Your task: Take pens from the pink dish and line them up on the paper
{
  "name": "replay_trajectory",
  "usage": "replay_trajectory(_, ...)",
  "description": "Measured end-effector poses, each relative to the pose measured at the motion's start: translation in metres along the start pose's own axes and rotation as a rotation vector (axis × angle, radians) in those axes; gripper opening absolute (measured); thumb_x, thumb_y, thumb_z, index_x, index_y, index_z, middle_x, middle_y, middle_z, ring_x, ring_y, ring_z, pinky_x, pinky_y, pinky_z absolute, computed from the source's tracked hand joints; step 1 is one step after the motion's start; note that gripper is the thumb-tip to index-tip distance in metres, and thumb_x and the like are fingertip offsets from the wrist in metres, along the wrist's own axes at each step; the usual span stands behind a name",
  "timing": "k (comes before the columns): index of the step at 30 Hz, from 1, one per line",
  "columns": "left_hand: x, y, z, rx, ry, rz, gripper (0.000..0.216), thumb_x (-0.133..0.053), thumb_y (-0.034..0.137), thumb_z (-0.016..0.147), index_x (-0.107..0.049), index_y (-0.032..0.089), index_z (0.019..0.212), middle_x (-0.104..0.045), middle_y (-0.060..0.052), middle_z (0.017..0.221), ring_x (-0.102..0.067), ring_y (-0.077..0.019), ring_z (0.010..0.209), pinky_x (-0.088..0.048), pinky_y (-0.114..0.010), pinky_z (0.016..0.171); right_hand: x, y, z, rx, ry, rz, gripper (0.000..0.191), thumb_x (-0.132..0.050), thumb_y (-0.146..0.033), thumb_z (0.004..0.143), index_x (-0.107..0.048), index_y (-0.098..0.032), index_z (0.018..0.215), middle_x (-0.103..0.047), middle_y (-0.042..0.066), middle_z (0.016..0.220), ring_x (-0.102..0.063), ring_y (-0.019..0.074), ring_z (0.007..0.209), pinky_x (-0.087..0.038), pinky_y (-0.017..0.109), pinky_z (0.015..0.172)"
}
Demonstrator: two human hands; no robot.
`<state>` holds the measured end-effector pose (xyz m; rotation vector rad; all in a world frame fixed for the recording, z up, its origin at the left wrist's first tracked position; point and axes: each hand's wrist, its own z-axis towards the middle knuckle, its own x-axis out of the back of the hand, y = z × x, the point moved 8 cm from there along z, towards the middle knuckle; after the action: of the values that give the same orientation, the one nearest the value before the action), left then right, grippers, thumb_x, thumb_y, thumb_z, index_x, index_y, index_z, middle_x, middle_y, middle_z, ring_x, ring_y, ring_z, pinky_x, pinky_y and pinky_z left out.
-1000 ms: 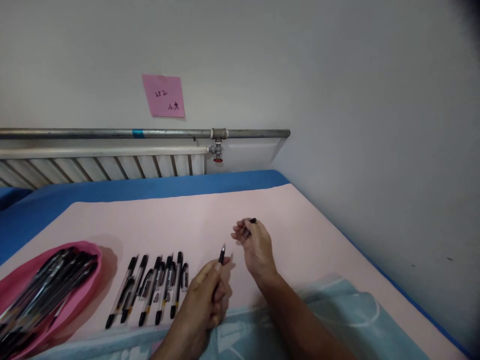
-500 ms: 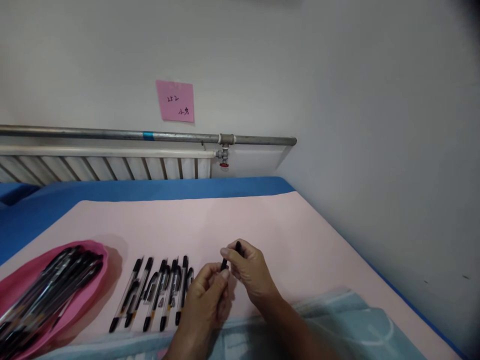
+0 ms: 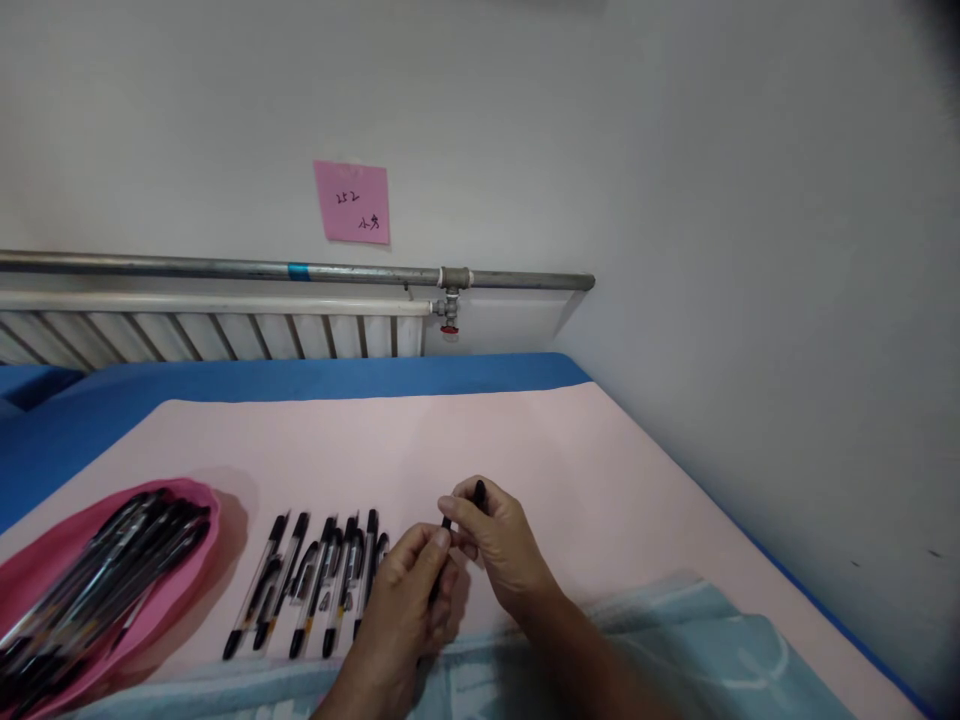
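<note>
Along the near edge of my view lies a light blue cloth [image 3: 675, 635], rumpled under the forearms. Just beyond it, I have the left hand [image 3: 414, 585] pinching a pen [image 3: 447, 522] between thumb and curled fingers. The right hand [image 3: 495, 548] meets it from the other side, thumb and fingers pressed together at the pen's upper end. A black piece [image 3: 479, 491] pokes up from the right hand's grasp; I cannot tell what it is.

To my left, pens [image 3: 313, 582] lie side by side, tilted alike, with short black pieces [image 3: 306, 566] among them; the nearest is just beside the left hand. Farther left sits a pink bowl [image 3: 180, 592] heaped with more pens. All this rests on a pale pink sheet [image 3: 420, 440], bordered by blue [image 3: 375, 376]. Behind I make out a white radiator [image 3: 225, 303], a metal pipe [image 3: 360, 272], a red-handled valve [image 3: 451, 306] and, above, a pink handwritten note [image 3: 352, 203] on the wall [image 3: 675, 180].
</note>
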<state>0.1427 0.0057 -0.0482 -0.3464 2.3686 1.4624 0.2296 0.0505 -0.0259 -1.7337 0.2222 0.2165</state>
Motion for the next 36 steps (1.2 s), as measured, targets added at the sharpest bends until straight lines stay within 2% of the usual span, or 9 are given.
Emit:
replay_trajectory(6,0.002,-0.001,0.001,0.022,-0.016,0.011,0.034,-0.060,0.051,0.068,-0.049,0.019,0.071,-0.040,0.010,0.047,-0.022,0.0006,0.030,-0.010,-0.012,0.030,-0.005,0.001,-0.001,-0.048,-0.085,0.102,0.021,-0.067,-0.033,0.066,-0.056,-0.016,0.070,-0.041,-0.008,0.049,-0.032,0.0040,0.040,-0.028,0.019,0.041)
replay_trajectory(8,0.003,0.001,0.001,0.000,-0.019,0.013,0.034,-0.060,0.051,0.068,-0.048,0.019,0.071,-0.040,0.010,0.046,-0.023,0.0004,0.030,-0.011,-0.012,0.030,-0.004,0.000,-0.001,-0.038,-0.071,0.094,0.022,-0.066,-0.034,0.067,-0.057,-0.016,0.073,-0.043,-0.007,0.051,-0.032,0.0036,0.040,-0.027,0.019,0.041)
replay_trajectory(12,0.004,0.002,0.002,-0.010,-0.006,0.019,0.035,-0.060,0.052,0.067,-0.048,0.020,0.073,-0.040,0.010,0.046,-0.023,0.0003,0.030,-0.012,-0.012,0.031,0.000,-0.003,-0.001,0.013,-0.008,-0.028,0.023,-0.069,-0.032,0.063,-0.052,-0.017,0.064,-0.044,-0.007,0.049,-0.035,0.0048,0.039,-0.024,0.020,0.038)
replay_trajectory(15,0.003,0.000,0.003,0.011,-0.020,0.005,0.034,-0.060,0.051,0.067,-0.047,0.020,0.071,-0.039,0.010,0.047,-0.021,0.0002,0.030,-0.010,-0.012,0.030,-0.002,-0.003,0.000,0.010,-0.038,-0.026,0.021,-0.067,-0.032,0.064,-0.053,-0.016,0.063,-0.042,-0.007,0.046,-0.033,0.0049,0.039,-0.025,0.020,0.038)
replay_trajectory(19,0.002,0.003,0.004,-0.003,-0.025,-0.004,0.035,-0.060,0.051,0.067,-0.046,0.020,0.069,-0.039,0.010,0.046,-0.021,0.0001,0.030,-0.011,-0.013,0.030,-0.006,-0.001,-0.001,-0.028,-0.073,-0.013,0.021,-0.063,-0.035,0.068,-0.057,-0.016,0.071,-0.040,-0.008,0.047,-0.032,0.0046,0.038,-0.026,0.020,0.038)
replay_trajectory(25,0.003,0.005,0.003,-0.012,-0.026,0.071,0.037,-0.060,0.053,0.067,-0.048,0.019,0.069,-0.035,0.011,0.042,-0.022,0.0000,0.031,-0.012,-0.012,0.032,-0.006,0.000,-0.002,-0.035,-0.036,0.003,0.023,-0.067,-0.030,0.063,-0.048,-0.017,0.062,-0.042,-0.008,0.050,-0.035,0.0042,0.040,-0.024,0.018,0.038)
replay_trajectory(29,0.003,0.002,0.003,0.012,-0.048,0.052,0.034,-0.058,0.052,0.069,-0.048,0.019,0.072,-0.038,0.010,0.045,-0.021,0.0003,0.030,-0.012,-0.013,0.031,-0.009,-0.001,-0.003,-0.071,-0.108,0.066,0.017,-0.065,-0.030,0.065,-0.056,-0.016,0.069,-0.041,-0.008,0.051,-0.030,0.0028,0.039,-0.024,0.018,0.039)
replay_trajectory(32,0.004,0.004,0.003,0.008,-0.036,0.045,0.036,-0.059,0.053,0.067,-0.048,0.020,0.075,-0.038,0.011,0.045,-0.021,0.0005,0.030,-0.010,-0.012,0.031,-0.009,-0.002,-0.002,-0.061,-0.095,0.058,0.019,-0.064,-0.032,0.066,-0.058,-0.017,0.075,-0.042,-0.008,0.053,-0.029,0.0029,0.039,-0.023,0.019,0.038)
replay_trajectory(36,0.004,0.006,0.003,0.006,-0.027,0.064,0.041,-0.061,0.056,0.063,-0.048,0.019,0.075,-0.037,0.011,0.044,-0.020,0.0007,0.030,-0.010,-0.012,0.031,-0.005,0.000,-0.002,-0.051,-0.039,0.013,0.023,-0.068,-0.029,0.061,-0.048,-0.017,0.061,-0.042,-0.008,0.052,-0.033,0.0034,0.040,-0.021,0.019,0.038)
